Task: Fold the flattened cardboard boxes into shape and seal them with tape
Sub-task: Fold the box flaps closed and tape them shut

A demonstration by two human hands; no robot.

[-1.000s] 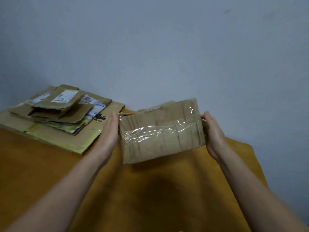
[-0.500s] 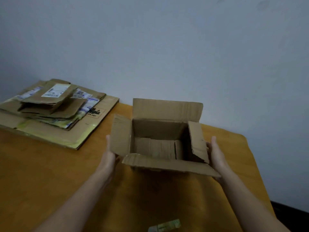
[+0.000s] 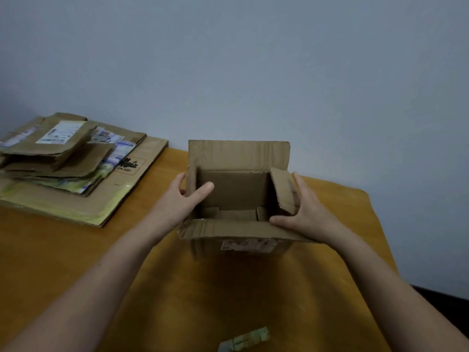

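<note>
Fingers (image 3: pixel 181 179) of the left hand (image 3: pixel 175 207) are curled round the left side of the box (image 3: pixel 233 189). The thumb is hooked inside and the other fingers are kept outside, so that side is pinched. On the right hand (image 3: pixel 312 214) the fingers are bent round the outside of the right flap (image 3: pixel 283 189), which is tipped inward. The thumb is pressed on the corner of the near flap (image 3: pixel 228 228).

The box is stood upright on the table (image 3: pixel 76 262), open at the top. It is at 12 o'clock from the person, close to the far edge. The far flap (image 3: pixel 238 154) is stood up straight, and the near flap is laid out flat toward 6 o'clock. A torn label (image 3: pixel 250 245) is seen on the near wall under that flap.

A stack (image 3: pixel 63 153) of flat boxes is laid at 10 o'clock from the box, well apart from it. A small pale strip (image 3: pixel 243 342) is seen on the table at 6 o'clock, too blurred to be named.
</note>
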